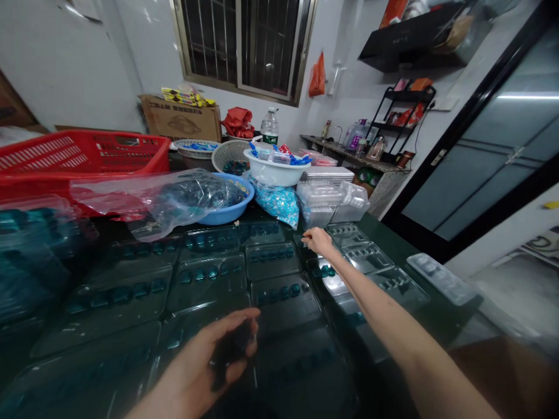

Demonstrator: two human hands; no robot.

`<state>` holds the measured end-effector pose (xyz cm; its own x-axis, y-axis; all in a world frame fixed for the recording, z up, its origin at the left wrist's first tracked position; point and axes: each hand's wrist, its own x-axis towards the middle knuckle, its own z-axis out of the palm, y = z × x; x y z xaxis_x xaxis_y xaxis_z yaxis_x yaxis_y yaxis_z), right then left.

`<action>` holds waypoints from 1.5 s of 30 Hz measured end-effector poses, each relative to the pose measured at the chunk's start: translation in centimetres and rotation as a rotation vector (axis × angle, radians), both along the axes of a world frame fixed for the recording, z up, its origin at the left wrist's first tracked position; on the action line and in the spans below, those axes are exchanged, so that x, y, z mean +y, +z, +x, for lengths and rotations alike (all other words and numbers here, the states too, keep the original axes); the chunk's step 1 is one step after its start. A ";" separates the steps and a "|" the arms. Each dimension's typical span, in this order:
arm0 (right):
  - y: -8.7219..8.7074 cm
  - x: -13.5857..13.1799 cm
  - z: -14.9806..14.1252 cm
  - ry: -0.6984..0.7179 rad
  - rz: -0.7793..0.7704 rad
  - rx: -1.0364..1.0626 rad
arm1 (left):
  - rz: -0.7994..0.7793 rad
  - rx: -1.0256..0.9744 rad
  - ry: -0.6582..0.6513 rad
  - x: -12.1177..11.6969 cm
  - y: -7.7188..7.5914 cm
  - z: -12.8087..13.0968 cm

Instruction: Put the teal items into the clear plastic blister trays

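Clear plastic blister trays (279, 262) with teal beads in their moulded hollows cover the dark green tabletop, laid side by side. My left hand (218, 355) hovers low over the near trays, its fingers curled around a dark, blurred clump of small pieces (231, 352). My right hand (317, 241) stretches to the far side of the trays, its fingertips at the edge of one. Whether those fingers hold anything small is hidden.
Behind the trays stand a blue bowl (244, 201) under a clear plastic bag, a white bowl (275, 171), a bag of blue pieces (279, 203), stacked clear trays (327, 198) and a red plastic crate (82, 154). A dark door (471, 157) stands at the right.
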<state>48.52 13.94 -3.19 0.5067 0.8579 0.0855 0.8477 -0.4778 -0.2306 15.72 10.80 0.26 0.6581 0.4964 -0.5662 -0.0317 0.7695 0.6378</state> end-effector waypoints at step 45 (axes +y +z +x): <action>2.9 -13.2 -18.4 0.222 0.484 1.370 | 0.174 -0.129 0.104 -2.9 0.1 1.8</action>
<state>30.15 0.69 -0.27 0.2909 0.9556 -0.0473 -0.1164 -0.0137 -0.9931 17.52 7.94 0.36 0.6594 0.6480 -0.3810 -0.1945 0.6367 0.7462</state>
